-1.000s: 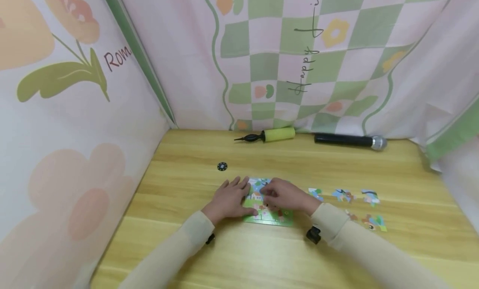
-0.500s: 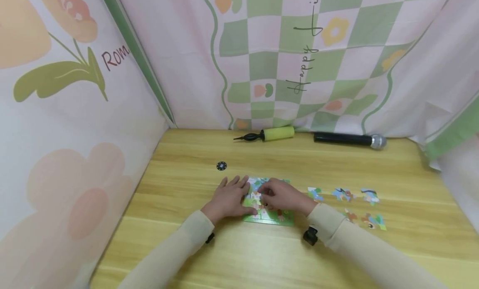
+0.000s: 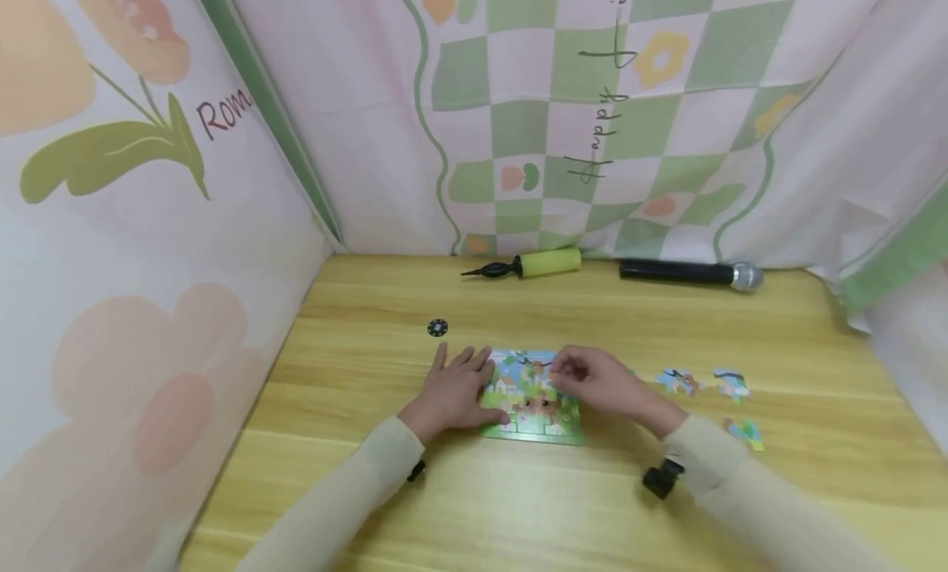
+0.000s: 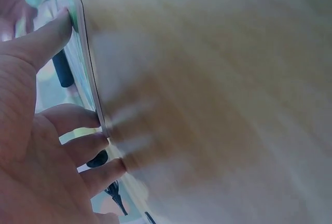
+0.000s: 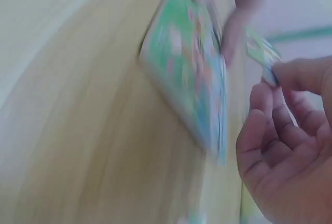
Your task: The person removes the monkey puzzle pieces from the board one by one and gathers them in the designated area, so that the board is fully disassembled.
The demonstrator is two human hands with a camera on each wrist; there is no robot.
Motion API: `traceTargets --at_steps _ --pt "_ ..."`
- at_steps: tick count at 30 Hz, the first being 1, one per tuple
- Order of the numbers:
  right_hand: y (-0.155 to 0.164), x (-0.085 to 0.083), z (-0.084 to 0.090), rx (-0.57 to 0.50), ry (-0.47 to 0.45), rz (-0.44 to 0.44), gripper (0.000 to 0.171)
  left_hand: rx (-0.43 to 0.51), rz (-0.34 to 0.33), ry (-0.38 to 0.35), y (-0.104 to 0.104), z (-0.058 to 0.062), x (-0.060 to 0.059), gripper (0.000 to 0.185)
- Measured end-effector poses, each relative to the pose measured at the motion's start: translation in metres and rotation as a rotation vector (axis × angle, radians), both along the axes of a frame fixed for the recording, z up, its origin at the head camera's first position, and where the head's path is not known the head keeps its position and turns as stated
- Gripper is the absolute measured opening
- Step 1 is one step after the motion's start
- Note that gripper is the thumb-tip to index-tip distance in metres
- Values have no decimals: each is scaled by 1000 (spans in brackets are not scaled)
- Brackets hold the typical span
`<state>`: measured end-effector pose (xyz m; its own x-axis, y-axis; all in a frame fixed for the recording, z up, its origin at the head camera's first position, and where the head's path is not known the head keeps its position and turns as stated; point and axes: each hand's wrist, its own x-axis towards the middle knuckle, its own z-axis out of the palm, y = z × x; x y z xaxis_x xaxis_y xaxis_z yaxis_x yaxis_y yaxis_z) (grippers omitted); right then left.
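The pink floral cloth wall at left [image 3: 111, 251] reads "Rom", cut off by a fold; the green-and-pink checked backdrop curtain [image 3: 592, 111] bears sideways script reading "Happy".

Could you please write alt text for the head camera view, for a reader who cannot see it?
A left hand rests on a puzzle board on a wooden table, while the right hand hovers curled at the board's right edge. Loose pieces lie right.
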<state>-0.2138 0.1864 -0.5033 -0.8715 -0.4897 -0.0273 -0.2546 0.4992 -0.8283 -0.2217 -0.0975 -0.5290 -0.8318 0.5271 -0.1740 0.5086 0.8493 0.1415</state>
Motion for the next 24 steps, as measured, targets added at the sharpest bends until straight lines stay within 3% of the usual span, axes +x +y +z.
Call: traceTargets --at_steps 6,9,14,18,24 --pt "87 27 -1 94 -63 -56 19 -12 -2 3 2 0 1 103" --pt "114 41 -4 137 -83 -79 20 -22 -10 7 1 1 1 107" --pt "123 49 -8 191 -27 -91 15 -37 -10 6 0 5 1 112" --pt "119 48 -8 252 56 -104 10 -44 7 -3 0 5 0 115" --pt "118 48 -9 317 107 -133 7 -27 29 -26 0 4 0 116"
